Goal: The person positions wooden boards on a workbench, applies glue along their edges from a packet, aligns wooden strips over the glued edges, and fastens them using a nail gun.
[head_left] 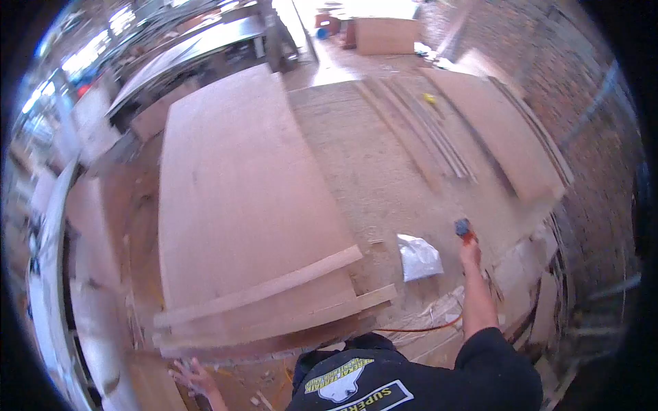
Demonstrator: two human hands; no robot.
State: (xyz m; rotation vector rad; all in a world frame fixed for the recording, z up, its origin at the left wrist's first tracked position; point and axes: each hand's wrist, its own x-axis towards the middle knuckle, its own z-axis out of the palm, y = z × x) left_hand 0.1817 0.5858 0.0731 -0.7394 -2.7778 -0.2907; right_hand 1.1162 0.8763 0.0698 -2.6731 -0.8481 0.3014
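Note:
My right hand (470, 251) is stretched out over the right part of the worktable (336, 147), closed around a small tool with a dark grey head (462, 227) and an orange-red part; its exact kind is too blurred to make out. A white plastic bag (419, 258) lies just left of that hand. Low at the left, my left hand (195, 379) hangs with fingers spread and nothing in it, near the front corner of a large plywood sheet (240, 178). Across the sheet's near end lie a wooden strip (260, 286) and a second strip (375, 299).
Long wooden strips (418, 127) and another plywood panel (493, 127) lie at the table's right side, with a small yellow object (429, 98) by them. An orange hose (418, 329) runs along the front edge. A brick wall (548, 61) stands at the right.

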